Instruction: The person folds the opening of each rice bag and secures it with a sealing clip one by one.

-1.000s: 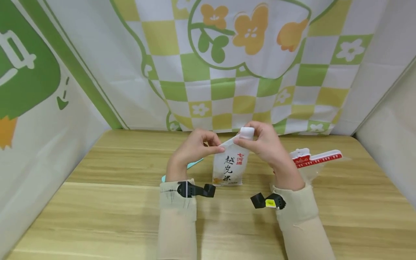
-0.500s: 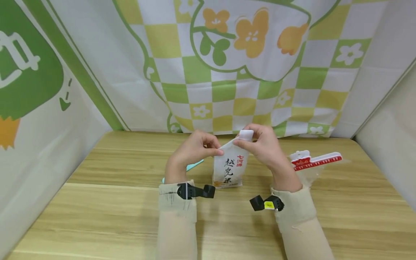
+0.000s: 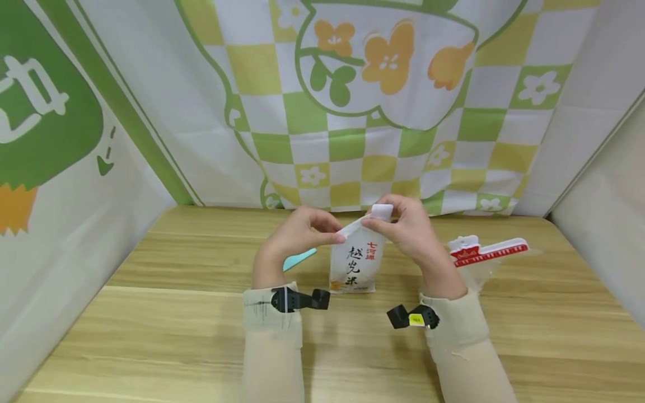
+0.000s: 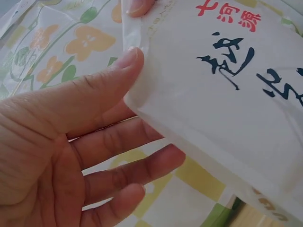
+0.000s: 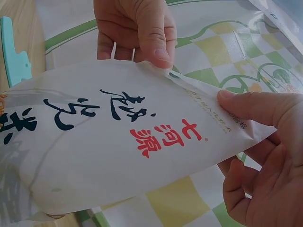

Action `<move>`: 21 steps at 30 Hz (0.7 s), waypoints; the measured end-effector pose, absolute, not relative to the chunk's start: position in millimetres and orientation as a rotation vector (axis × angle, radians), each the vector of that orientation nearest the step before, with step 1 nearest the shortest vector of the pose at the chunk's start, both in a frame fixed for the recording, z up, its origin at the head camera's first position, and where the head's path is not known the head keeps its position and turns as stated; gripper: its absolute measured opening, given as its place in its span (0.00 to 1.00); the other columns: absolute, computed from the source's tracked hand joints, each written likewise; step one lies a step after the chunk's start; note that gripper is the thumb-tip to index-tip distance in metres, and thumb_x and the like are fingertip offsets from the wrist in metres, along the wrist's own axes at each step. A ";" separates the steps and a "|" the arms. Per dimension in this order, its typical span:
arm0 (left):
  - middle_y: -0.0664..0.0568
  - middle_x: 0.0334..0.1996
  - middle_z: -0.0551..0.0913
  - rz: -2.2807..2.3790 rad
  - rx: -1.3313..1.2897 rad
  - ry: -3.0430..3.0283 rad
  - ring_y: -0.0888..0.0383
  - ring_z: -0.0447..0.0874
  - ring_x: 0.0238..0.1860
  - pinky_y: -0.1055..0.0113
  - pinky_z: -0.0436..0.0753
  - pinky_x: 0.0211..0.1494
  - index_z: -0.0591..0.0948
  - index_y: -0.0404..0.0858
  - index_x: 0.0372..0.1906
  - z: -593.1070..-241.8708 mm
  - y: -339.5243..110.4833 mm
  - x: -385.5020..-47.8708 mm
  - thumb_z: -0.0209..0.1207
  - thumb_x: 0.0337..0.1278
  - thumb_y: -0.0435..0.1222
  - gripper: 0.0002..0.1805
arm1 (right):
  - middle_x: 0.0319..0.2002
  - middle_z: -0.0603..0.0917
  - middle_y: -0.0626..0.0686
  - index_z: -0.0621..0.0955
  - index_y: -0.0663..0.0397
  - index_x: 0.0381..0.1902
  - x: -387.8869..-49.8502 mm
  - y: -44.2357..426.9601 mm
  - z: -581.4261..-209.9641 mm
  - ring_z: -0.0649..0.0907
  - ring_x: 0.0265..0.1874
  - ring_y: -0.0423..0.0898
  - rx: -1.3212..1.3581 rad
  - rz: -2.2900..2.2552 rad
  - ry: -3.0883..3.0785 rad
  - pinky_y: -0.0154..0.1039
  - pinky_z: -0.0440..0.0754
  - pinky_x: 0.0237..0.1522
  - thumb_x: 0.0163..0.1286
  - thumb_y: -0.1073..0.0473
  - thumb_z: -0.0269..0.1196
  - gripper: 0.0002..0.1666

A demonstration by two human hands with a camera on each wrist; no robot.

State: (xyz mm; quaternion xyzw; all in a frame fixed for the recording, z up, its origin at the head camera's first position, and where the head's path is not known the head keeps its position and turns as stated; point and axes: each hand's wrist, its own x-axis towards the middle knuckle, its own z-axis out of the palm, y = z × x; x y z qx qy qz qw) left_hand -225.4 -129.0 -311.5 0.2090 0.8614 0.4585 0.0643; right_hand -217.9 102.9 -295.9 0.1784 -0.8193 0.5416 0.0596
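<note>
A small white rice bag point(image 3: 355, 260) with black and red lettering stands upright on the table, its top edge slanting up to the right. My left hand point(image 3: 307, 238) pinches the top left corner between thumb and fingers. At the top right, my right hand point(image 3: 410, 226) pinches the bag below a white flap that sticks up past the thumb. The left wrist view shows the left thumb pressed on the bag point(image 4: 203, 104), the other fingers behind and below it. In the right wrist view, both hands hold the top edge of the bag point(image 5: 109, 156).
A teal sealing clip point(image 3: 299, 259) lies behind the left wrist, partly hidden by it. Right of the right forearm, a red and white sealing clip point(image 3: 489, 252) sits on a clear plastic bag point(image 3: 476, 274). A patterned cloth point(image 3: 353, 151) hangs at the table's back edge.
The left hand and forearm have shifted slightly left, hiding the near end of the teal clip. Both hands keep their pinch on the rice bag. The whole head view has moved a little.
</note>
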 end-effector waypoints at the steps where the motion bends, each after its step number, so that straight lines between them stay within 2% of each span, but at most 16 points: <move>1: 0.53 0.38 0.90 1.386 0.632 2.609 0.58 0.85 0.42 0.59 0.82 0.51 0.88 0.42 0.43 -310.0 -129.2 -224.6 0.70 0.57 0.42 0.12 | 0.31 0.84 0.54 0.83 0.65 0.34 -218.4 103.9 -295.1 0.81 0.30 0.43 0.543 1.638 -2.477 0.35 0.81 0.31 0.60 0.66 0.71 0.08; 7: 0.53 0.38 0.89 1.335 0.611 2.689 0.58 0.85 0.43 0.56 0.81 0.53 0.87 0.42 0.47 -309.6 -135.9 -217.0 0.68 0.59 0.40 0.12 | 0.33 0.85 0.56 0.83 0.64 0.34 -219.1 106.1 -298.2 0.82 0.31 0.43 0.543 1.660 -2.474 0.36 0.82 0.32 0.60 0.66 0.71 0.08; 14: 0.52 0.45 0.88 1.314 0.588 2.673 0.55 0.85 0.50 0.53 0.81 0.58 0.85 0.42 0.49 -315.4 -144.7 -212.9 0.66 0.62 0.42 0.14 | 0.33 0.85 0.58 0.84 0.64 0.34 -215.7 105.8 -301.9 0.81 0.30 0.44 0.530 1.667 -2.471 0.36 0.82 0.32 0.59 0.66 0.71 0.08; 18: 0.49 0.48 0.88 1.255 0.608 2.704 0.53 0.85 0.49 0.55 0.84 0.52 0.85 0.40 0.51 -316.1 -159.8 -214.9 0.64 0.64 0.41 0.14 | 0.34 0.84 0.57 0.84 0.63 0.36 -217.0 103.2 -298.0 0.81 0.30 0.44 0.554 1.662 -2.472 0.36 0.81 0.33 0.60 0.65 0.71 0.08; 21: 0.46 0.48 0.87 1.197 0.611 2.726 0.51 0.85 0.47 0.54 0.83 0.51 0.84 0.38 0.52 -323.9 -171.7 -216.7 0.63 0.65 0.38 0.14 | 0.34 0.84 0.57 0.84 0.63 0.35 -216.6 102.8 -298.3 0.81 0.31 0.44 0.559 1.657 -2.470 0.36 0.82 0.33 0.60 0.66 0.71 0.07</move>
